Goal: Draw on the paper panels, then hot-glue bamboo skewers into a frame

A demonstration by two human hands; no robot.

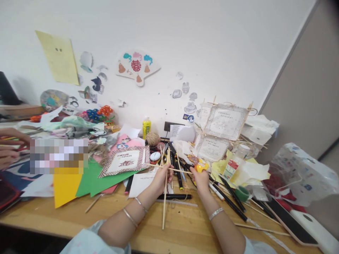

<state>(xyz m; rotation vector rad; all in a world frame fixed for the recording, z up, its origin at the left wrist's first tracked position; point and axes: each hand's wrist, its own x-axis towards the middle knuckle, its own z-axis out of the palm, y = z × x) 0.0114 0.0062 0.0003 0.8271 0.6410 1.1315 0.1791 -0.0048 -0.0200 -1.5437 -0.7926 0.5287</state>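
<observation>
Pale sleeves [90, 240] are seen at the bottom edge, w/ bare forearms [120, 218] stretched forward over a cluttered wooden table [196, 225]. Two thin wooden sticks are held mid-view, just above the tabletop: a long stick [164, 208] is pointed back toward the body, and a cross stick [182, 171] is laid across it nr. its upper part.

By the L hand [159, 178] both are pinched around the crossing, prob. so that neither can slip or swing. By the R hand [201, 180] the cross stick's end is nipped betw. thumb and fingers, apparently so its angle is steadied. (Whether the yellow object [201, 165] just behind that hand is touched cannot be told.)

Pens, e.g. a black marker [173, 196], are scattered within easy reach. To the left, a checked-border picture [125, 160] is rested partly on green paper [86, 180]; farther back, a ball of string [153, 139] is set beside a yellow bottle [146, 127]. On the right, a stick-framed picture [227, 121] is propped up nr. the wall. At far left, another person's hand [14, 137] is partly shown.
</observation>
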